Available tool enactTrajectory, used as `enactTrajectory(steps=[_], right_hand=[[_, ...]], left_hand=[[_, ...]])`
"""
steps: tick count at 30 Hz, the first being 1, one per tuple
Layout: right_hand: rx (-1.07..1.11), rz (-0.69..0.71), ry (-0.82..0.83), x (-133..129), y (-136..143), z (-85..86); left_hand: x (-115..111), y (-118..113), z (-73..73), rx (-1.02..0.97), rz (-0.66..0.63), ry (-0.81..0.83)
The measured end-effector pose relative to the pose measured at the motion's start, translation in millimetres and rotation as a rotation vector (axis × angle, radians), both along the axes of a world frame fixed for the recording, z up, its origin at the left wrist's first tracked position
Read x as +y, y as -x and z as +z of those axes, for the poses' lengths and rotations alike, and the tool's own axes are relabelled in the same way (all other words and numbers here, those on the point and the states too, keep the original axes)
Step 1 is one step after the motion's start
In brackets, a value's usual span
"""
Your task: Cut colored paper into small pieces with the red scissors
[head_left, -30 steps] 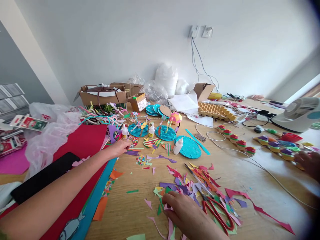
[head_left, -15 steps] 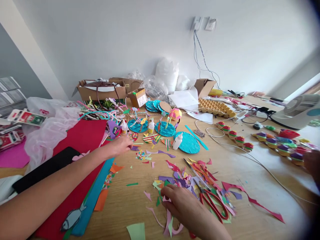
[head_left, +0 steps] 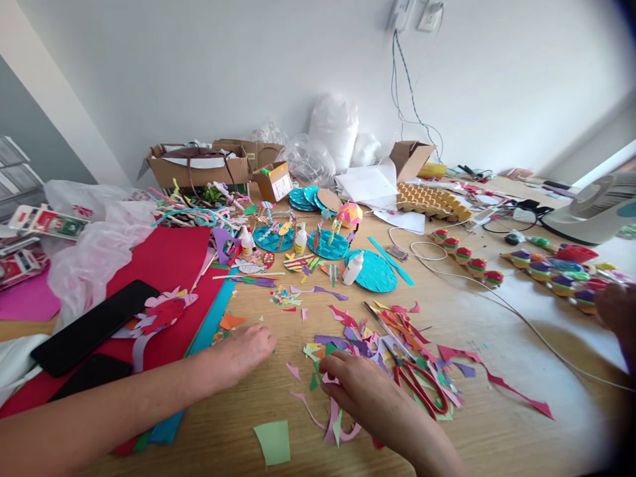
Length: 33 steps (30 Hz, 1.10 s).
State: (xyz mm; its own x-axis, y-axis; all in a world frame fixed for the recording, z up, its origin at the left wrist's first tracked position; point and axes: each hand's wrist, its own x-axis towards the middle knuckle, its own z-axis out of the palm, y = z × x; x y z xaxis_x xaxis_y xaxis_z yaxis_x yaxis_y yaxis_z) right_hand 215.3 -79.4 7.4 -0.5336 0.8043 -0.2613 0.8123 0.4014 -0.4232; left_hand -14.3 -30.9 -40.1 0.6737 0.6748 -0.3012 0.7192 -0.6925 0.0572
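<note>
My left hand (head_left: 251, 351) hovers palm down over the wooden table (head_left: 233, 404), its fingers curled together; whether it pinches something small is hidden. Among coloured paper scraps (head_left: 358, 344) rests my right hand (head_left: 355, 381), its fingers bent over pink pieces, their tips partly hidden. Red-handled scissors (head_left: 422, 384) lie in the scraps just right of it. Below and between the hands is a light green paper piece (head_left: 273, 442). Further back are a cluster of tiny coloured bits (head_left: 282, 295), striped paper fish (head_left: 302, 263), a fish cutout (head_left: 249, 266) and a white glue bottle (head_left: 353, 268).
Red paper (head_left: 163, 258) with a black phone (head_left: 94, 328) covers the left. Turquoise discs (head_left: 373, 271), boxes (head_left: 199, 169) and plastic bags stand behind. A white cable (head_left: 491, 301), painted egg-carton strips (head_left: 462, 255) and a fan (head_left: 593, 209) are right. Another person's hand (head_left: 613, 308) is at the right edge.
My left hand has moved down and nearer, away from the area by the glue bottles, uncovering the fish cutout. My right hand stays at the scraps. The camera view has shifted slightly.
</note>
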Motion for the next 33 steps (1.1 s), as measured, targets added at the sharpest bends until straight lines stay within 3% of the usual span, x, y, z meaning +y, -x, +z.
enactTrajectory(steps=[5, 11, 14, 20, 25, 29, 33], right_hand=[[0.009, -0.007, 0.004, 0.0, 0.3, 4.4], [-0.017, -0.022, 0.012, 0.0, -2.6, 1.7], [-0.014, -0.030, 0.002, -0.6, -5.0, -0.1], [-0.028, -0.042, 0.015, -1.0, -4.2, 3.2], [-0.046, -0.063, 0.053, -0.6, -3.4, 4.3], [-0.043, -0.090, 0.074, 0.0, -6.5, 4.7], [-0.035, -0.103, 0.032, 2.1, -14.2, 2.9]], left_hand=[[-5.7, -3.9, -2.4, 0.063, 0.011, -0.037], [-4.6, -1.5, 1.8, 0.005, 0.017, -0.066], [11.7, 7.4, 10.5, -0.035, 0.050, -0.103], [69.4, 27.6, 32.0, -0.039, 0.158, -0.208], [100.3, 35.3, 21.0, -0.003, 0.210, -0.247], [106.2, 37.8, 13.2, 0.011, 0.245, -0.259], [106.9, 40.1, 15.4, 0.002, 0.270, -0.274]])
